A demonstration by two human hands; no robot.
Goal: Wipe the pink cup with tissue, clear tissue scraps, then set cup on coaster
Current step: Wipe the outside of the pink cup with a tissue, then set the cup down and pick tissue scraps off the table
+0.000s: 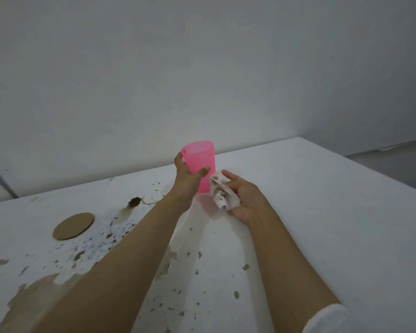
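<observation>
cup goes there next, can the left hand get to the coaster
Probably yes: the coaster lies flat, leftward of the left hand, nothing standing between them; that hand grips the pink cup.

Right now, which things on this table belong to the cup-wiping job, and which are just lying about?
Job:
pink cup, held by the left hand
stained tissue, held in the right hand
round brown coaster

Just there:
white table
its brown flaked patches
</observation>
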